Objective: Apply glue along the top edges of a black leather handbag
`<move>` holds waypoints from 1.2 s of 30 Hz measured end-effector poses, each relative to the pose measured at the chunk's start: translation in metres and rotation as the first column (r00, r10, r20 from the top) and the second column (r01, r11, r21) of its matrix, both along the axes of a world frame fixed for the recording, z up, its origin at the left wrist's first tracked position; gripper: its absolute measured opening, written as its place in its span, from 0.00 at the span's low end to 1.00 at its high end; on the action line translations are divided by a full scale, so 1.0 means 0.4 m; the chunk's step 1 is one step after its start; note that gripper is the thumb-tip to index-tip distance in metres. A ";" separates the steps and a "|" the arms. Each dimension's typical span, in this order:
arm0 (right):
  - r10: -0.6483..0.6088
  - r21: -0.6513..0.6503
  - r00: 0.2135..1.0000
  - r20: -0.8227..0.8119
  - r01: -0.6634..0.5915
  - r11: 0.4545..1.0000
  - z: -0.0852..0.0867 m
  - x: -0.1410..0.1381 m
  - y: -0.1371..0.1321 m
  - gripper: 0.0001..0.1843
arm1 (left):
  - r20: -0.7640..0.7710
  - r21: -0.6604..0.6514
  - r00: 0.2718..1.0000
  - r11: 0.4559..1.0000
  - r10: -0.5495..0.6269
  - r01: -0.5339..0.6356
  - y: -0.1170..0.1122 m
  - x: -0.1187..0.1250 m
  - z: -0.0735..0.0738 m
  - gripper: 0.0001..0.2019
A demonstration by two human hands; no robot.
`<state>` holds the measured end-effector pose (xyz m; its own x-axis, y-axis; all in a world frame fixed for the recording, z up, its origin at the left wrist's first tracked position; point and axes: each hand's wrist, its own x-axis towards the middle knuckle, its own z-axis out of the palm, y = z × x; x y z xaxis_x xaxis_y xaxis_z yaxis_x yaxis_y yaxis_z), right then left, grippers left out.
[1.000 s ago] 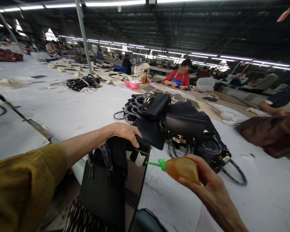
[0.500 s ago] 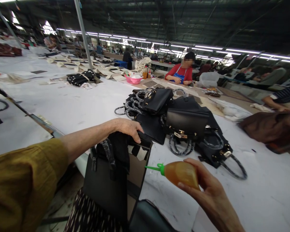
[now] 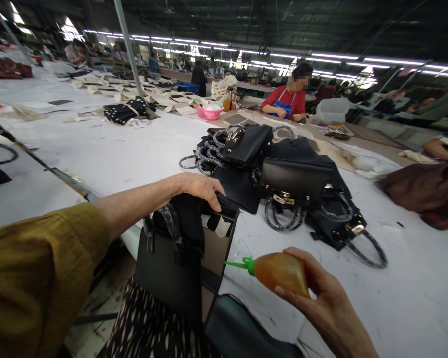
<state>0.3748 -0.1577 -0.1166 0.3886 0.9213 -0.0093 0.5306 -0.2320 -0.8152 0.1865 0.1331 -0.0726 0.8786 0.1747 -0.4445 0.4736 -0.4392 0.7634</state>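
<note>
My left hand grips the top edge of an open black handbag that stands at the table's near edge, its wrapped handles hanging down the front. My right hand is closed round an amber squeeze bottle with a green nozzle. The nozzle tip points left at the bag's open side panel and is close to it; whether it touches I cannot tell.
A pile of several black handbags lies on the white table just beyond. A brown bag sits at the right. A person in red sits across the table. A pink bowl and bottles stand farther back.
The view has tilted down a little, so everything sits higher in the frame. Both hands keep their hold; the bottle stays beside the bag.
</note>
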 end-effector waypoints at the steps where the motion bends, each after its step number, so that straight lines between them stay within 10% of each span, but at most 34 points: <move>1: 0.014 -0.007 1.000 0.000 -0.014 1.000 -0.004 0.000 -0.002 0.29 | -0.005 0.005 1.000 1.000 -0.001 0.001 -0.001 0.000 0.001 0.18; 17: -0.012 -0.111 0.994 -0.108 0.000 0.994 -0.038 -0.025 -0.030 0.32 | 0.032 0.089 0.998 0.995 -0.045 0.042 -0.031 -0.010 0.023 0.17; 26: -0.073 -0.052 0.882 -0.466 0.055 0.997 -0.036 -0.013 -0.023 0.30 | 0.048 0.186 0.997 0.982 -0.052 0.042 -0.118 -0.048 0.186 0.11; 31: -0.107 0.050 0.811 -0.575 0.165 0.985 -0.029 0.005 0.001 0.31 | 0.030 0.467 0.999 0.884 -0.044 0.025 -0.153 -0.035 0.290 0.07; 36: -0.103 0.099 0.816 -0.569 0.193 0.976 -0.047 0.034 0.040 0.31 | 0.037 0.702 0.993 0.710 -0.116 0.056 -0.158 -0.020 0.276 0.07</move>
<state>0.3882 -0.1417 -0.1355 0.4899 0.8609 -0.1371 -0.0558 -0.1260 -0.9905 0.1787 0.0700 0.0378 0.9297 0.3313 -0.1610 0.3633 -0.8969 0.2523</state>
